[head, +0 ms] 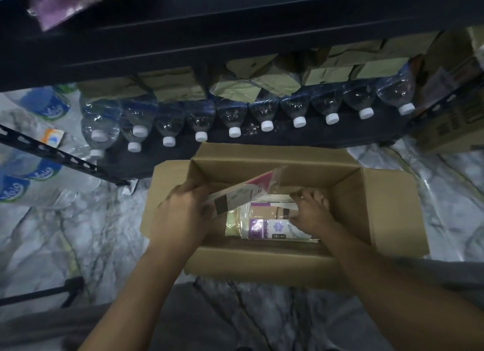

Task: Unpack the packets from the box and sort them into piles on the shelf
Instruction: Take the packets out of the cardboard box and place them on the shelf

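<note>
An open cardboard box (387, 209) stands on the marble floor below a dark shelf (235, 18). My left hand (180, 214) grips a thin stack of clear-wrapped packets with a pink top (251, 188), tilted up over the box's left side. My right hand (311, 211) is down inside the box, its fingers on the packets lying at the bottom. One of these is a purple and white packet (272, 229); a brown one (264, 210) lies behind it. How firmly the right fingers hold is unclear.
Several clear water bottles with white caps (267, 115) lie on the low shelf behind the box, with brown paper packs (251, 80) behind them. Wrapped bottle packs (34, 183) lie left. Another carton (453, 125) stands at right. Purple packets (57, 7) rest on the upper shelf.
</note>
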Motion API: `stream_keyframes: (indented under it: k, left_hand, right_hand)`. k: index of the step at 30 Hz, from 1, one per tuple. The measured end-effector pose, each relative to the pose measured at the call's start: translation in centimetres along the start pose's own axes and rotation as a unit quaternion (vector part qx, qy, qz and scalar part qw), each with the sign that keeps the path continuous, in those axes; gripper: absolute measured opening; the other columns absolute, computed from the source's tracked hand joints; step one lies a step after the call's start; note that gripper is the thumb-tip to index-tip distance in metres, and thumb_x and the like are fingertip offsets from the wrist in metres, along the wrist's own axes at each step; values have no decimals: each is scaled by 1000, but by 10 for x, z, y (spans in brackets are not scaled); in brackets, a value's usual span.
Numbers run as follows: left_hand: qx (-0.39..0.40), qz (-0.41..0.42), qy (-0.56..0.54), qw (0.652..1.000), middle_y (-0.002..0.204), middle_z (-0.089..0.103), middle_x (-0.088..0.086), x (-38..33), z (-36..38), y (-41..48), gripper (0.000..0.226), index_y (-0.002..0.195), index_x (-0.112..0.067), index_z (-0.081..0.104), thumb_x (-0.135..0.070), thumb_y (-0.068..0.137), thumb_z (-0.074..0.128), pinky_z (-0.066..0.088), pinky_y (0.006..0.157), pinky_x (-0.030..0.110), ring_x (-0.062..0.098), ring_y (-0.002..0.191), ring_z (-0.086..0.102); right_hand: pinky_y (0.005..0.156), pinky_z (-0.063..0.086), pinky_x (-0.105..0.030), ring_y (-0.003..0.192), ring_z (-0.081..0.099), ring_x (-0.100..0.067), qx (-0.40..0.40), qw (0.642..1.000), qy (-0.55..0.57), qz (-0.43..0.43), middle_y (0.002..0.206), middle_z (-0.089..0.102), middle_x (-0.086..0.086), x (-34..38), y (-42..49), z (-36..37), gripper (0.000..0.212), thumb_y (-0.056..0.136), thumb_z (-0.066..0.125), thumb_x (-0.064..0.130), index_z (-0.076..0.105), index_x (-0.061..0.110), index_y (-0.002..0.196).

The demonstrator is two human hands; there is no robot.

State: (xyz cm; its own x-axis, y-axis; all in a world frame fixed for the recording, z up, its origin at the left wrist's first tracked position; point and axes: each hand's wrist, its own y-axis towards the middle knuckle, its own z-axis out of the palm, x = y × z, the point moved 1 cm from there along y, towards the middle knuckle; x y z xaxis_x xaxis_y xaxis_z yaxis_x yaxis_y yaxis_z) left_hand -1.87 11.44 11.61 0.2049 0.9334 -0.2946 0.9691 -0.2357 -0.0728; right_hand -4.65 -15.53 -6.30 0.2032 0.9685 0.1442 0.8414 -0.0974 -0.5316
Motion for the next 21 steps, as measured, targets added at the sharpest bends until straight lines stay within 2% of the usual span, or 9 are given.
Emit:
stream_keyframes:
  k: [4,7,10,15,18,21]
  left_hand:
    - [-1,7,12,1000,89,58,3,1,1,5,13,91,-17,67,-15,78,70,32,55,29,32,79,57]
    - [3,10,15,1000,91,59,2,1,1,7,20,97,-21,69,-16,77,70,37,55,30,30,80,58]
    - [-1,19,-5,1000,92,61,1,2,2,9,26,98,-27,70,-13,76,69,37,55,30,30,80,58]
    - [-2,11,-2,1000,93,60,1,3,1,11,17,93,-21,70,-16,77,70,32,56,29,29,83,58]
    - [-8,20,-9,1000,90,59,1,4,-3,10,13,88,-20,69,-16,76,71,27,55,28,29,79,57]
    - [-11,28,-19,999,90,57,-2,5,-11,6,13,87,-22,68,-15,76,71,28,55,28,30,78,57]
  right_hand:
    - [104,24,-47,133,22,-28,19,999,-18,-18,144,33,-3,7,6,7,54,86,54,44,44,22,135]
    - [103,24,-46,131,23,-26,4,1000,-7,-20,139,37,-2,9,5,7,52,82,60,43,49,23,129]
    - [102,25,-45,127,28,-26,5,1000,-21,-17,135,40,-1,6,1,2,54,76,66,44,53,24,125]
    - [99,26,-41,119,41,-22,12,1000,-8,-17,120,58,2,1,-8,-6,46,74,72,44,57,22,112]
    - [95,38,-38,109,55,-22,47,997,60,-7,112,64,-2,-1,-13,-11,43,72,77,36,59,18,107]
    - [93,44,-36,109,57,-26,62,991,119,-7,119,63,-5,-1,-21,-18,43,72,79,27,62,18,110]
